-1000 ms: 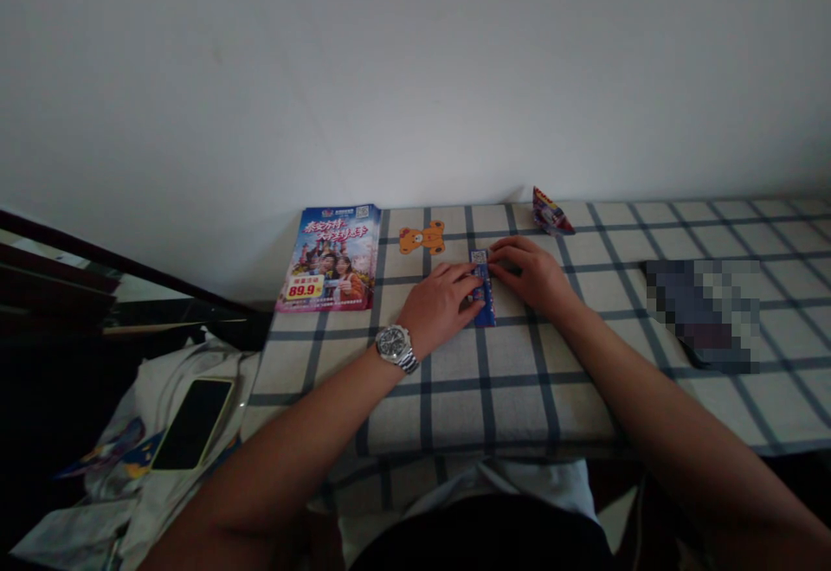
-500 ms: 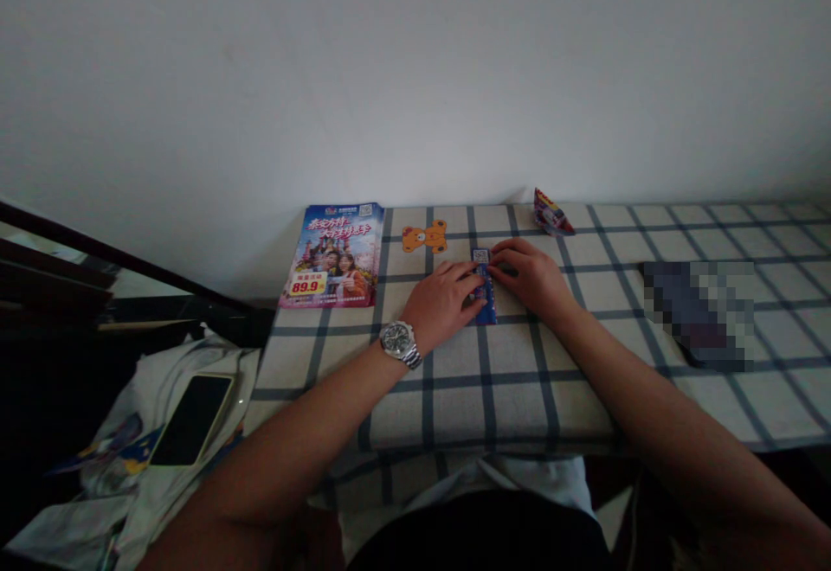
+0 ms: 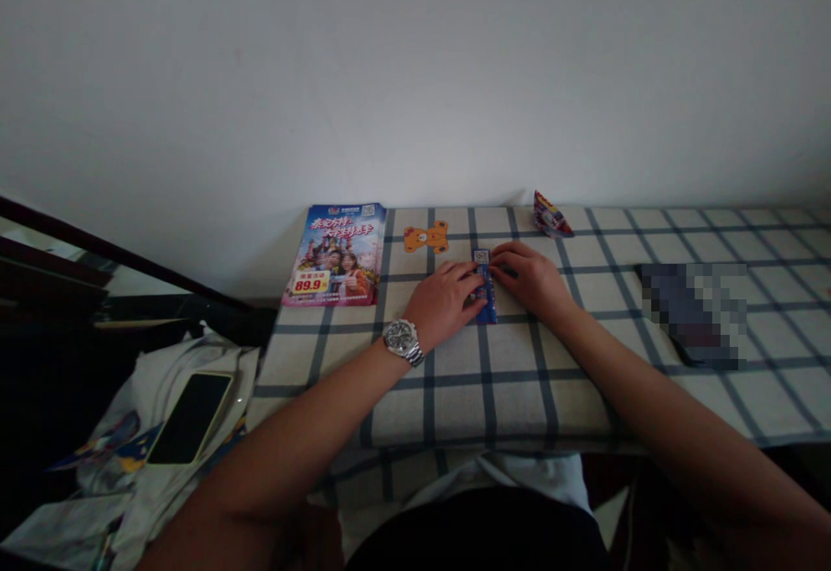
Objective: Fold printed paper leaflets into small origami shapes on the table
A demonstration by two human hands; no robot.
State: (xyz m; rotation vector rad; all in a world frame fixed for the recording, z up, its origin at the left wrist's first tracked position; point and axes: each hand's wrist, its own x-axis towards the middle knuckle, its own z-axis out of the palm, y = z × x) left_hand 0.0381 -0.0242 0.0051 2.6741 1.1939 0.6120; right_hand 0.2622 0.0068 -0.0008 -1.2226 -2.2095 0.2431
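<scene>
A narrow folded flyer (image 3: pixel 486 310), blue with a QR code at its upper end, lies on the checked cloth between my two hands. My left hand (image 3: pixel 442 301) wears a silver watch (image 3: pixel 402 342) at the wrist; its fingers are spread and rest on the flyer's left side. At the upper right edge of the same paper, my right hand (image 3: pixel 527 275) has thumb and fingertips brought together in a pinch. An orange bear-shaped cutout (image 3: pixel 426 238) lies beyond my left hand.
Printed flyers (image 3: pixel 334 259) are stacked at the table's left. A folded paper piece (image 3: pixel 551 214) stands near the wall. Right of my arm lies a dark, pixelated object (image 3: pixel 688 316). A phone (image 3: pixel 190 420) rests on pale fabric at lower left. Checked cloth (image 3: pixel 454 402) covers the table.
The view has shifted very slightly. Both hands keep their places at the folded flyer, with no clear movement of the paper.
</scene>
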